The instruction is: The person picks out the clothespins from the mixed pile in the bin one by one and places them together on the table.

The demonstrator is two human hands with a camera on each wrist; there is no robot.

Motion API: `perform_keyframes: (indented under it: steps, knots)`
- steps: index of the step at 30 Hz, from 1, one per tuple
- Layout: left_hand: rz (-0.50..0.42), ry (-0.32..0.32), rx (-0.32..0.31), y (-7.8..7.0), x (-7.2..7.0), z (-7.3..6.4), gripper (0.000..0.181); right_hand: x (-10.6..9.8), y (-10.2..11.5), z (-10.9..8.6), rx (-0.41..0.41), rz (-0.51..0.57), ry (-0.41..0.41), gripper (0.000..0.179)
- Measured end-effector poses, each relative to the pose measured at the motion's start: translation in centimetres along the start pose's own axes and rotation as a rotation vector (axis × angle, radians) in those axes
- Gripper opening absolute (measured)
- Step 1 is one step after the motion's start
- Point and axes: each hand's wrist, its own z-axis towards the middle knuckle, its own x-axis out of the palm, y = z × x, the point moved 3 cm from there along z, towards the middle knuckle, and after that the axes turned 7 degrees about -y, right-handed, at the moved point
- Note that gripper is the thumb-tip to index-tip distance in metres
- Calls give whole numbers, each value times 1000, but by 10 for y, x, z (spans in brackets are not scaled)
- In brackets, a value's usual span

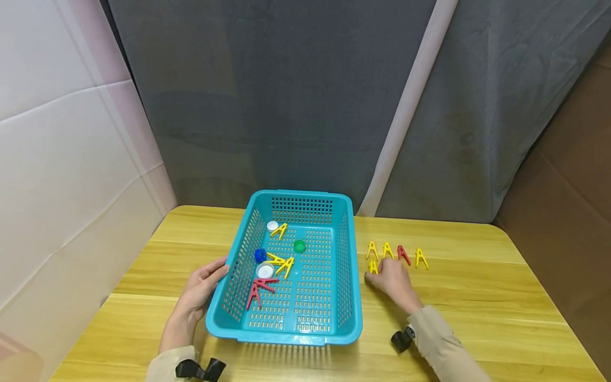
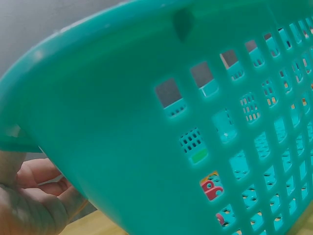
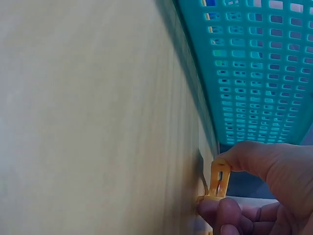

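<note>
A turquoise plastic basket [image 1: 286,338] is held at its left rim by my left hand [image 1: 193,297], thumb on top of the rim and fingers beneath. To its right, my right hand [image 1: 395,281] pinches a yellow clothespin [image 1: 373,267] between thumb and fingers, close over the table. The right wrist view shows this clothespin [image 3: 221,178] standing out from the fingertips. Just beyond the hand lies a row of clothespins: yellow ones, such as the leftmost clothespin [image 1: 372,250], and one red clothespin [image 1: 402,255]. Inside the basket are three yellow clothespins and two red clothespins [image 1: 254,293].
Also in the basket are a blue cap [image 1: 260,255], a green cap [image 1: 299,246] and two white caps, one nearer me [image 1: 265,271]. The wooden table [image 1: 477,297] ends at a grey curtain [image 1: 296,106] behind; a white panel [image 1: 71,159] rises on the left.
</note>
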Motion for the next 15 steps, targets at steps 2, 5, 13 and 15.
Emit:
perform_keyframes:
  steps: [2,5,13,15]
  knots:
    - [-1,0,-1,0,0,0,55,1,0,-1,1,-1,2,48]
    - [-10,-1,0,0,-1,1,55,2,1,-1,11,-3,7,47]
    - [-12,3,7,0,0,0,54,5,2,0,25,-56,34,47]
    - [-13,3,9,0,0,0,54,5,2,0,33,-72,48,49]
